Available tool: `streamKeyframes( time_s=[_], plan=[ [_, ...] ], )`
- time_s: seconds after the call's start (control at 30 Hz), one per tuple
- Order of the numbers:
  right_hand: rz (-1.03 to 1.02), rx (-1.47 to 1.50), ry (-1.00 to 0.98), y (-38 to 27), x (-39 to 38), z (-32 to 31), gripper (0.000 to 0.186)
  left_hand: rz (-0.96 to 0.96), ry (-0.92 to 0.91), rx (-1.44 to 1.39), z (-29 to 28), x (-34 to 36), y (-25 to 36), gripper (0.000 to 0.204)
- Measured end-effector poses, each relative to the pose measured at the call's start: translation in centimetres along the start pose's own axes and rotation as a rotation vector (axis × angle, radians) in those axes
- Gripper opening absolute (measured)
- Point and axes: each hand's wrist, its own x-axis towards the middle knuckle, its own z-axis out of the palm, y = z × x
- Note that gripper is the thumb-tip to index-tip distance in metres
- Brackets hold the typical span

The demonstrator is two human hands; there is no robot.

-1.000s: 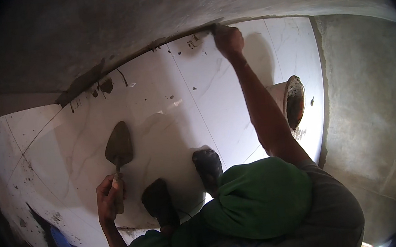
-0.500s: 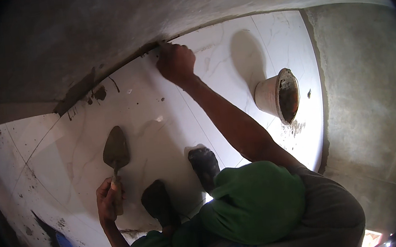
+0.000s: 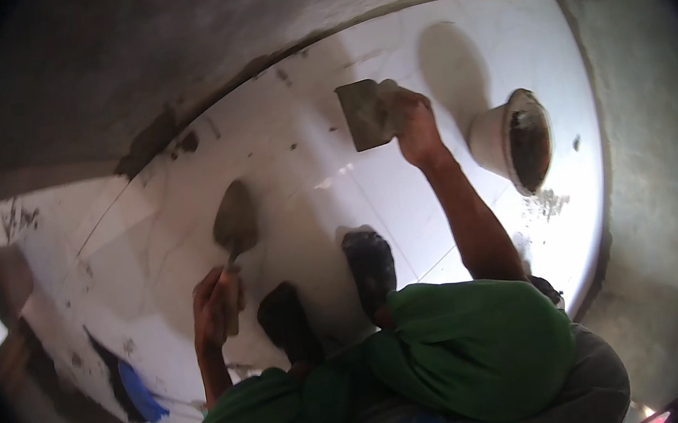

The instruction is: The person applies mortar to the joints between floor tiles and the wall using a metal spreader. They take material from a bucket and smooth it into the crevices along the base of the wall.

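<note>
My left hand [image 3: 215,305] grips the handle of a pointed mason's trowel [image 3: 232,218], its blade over the white marble-patterned floor tiles [image 3: 354,193]. My right hand [image 3: 413,129] is closed on a flat, wide-bladed grey scraper [image 3: 366,114], held over the tiles below the grey wall's base. Just right of that hand, a pale bucket [image 3: 497,141] with grey residue inside stands on the tiles.
A grey plastered wall [image 3: 197,45] runs along the top, with dark smears along its base and a bare grey surface [image 3: 636,164] at the right. My feet [image 3: 369,266] stand below centre. A blue broom head [image 3: 139,389] lies at the lower left.
My right hand has left the wall's base with the scraper, first moving leftward, then back right and lower. My left hand with the trowel appears slightly higher and further right. The view has shifted.
</note>
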Motion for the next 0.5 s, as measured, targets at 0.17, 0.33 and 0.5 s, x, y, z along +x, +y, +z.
streamKeyframes(
  time_s=[0.17, 0.33, 0.5],
  plan=[
    [0.078, -0.505, -0.123, -6.7, -2.6, 8.9, 0.029, -0.049, -0.059, -0.104, 3.5, 0.8, 4.0, 0.049],
    [-0.517, -0.569, -0.273, -4.4, -4.6, 11.3, 0.038, -0.044, -0.149, -0.350, 7.1, 2.4, 6.3, 0.053],
    [-0.758, -0.717, -0.401, -3.0, -5.0, 9.7, 0.059, 0.017, -0.261, -0.603, 7.5, 3.1, 6.2, 0.052]
  ],
)
